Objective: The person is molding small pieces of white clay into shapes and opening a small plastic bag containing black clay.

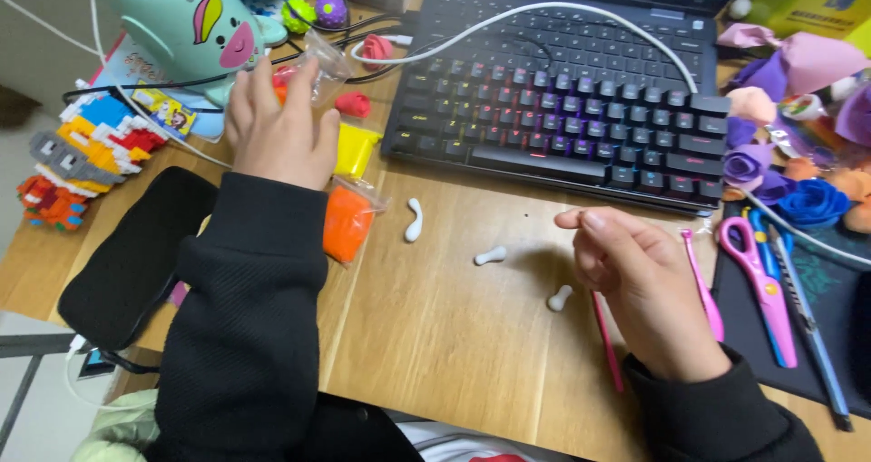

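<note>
**Hands over clay on a desk**

The left hand point(279, 126) reaches to a clear bag point(318, 63) of red clay near the keyboard point(562, 108), fingers curled round its edge. Yellow clay point(356, 149) and an orange bag point(347, 222) lie just beside it. The right hand point(640, 276) hovers loosely curled, thumb and forefinger tips together; whether they pinch anything cannot be told. Three white pieces point(491, 256) lie on the table point(454, 353) between the hands. Pink scissors point(760, 276) lie right.
</note>
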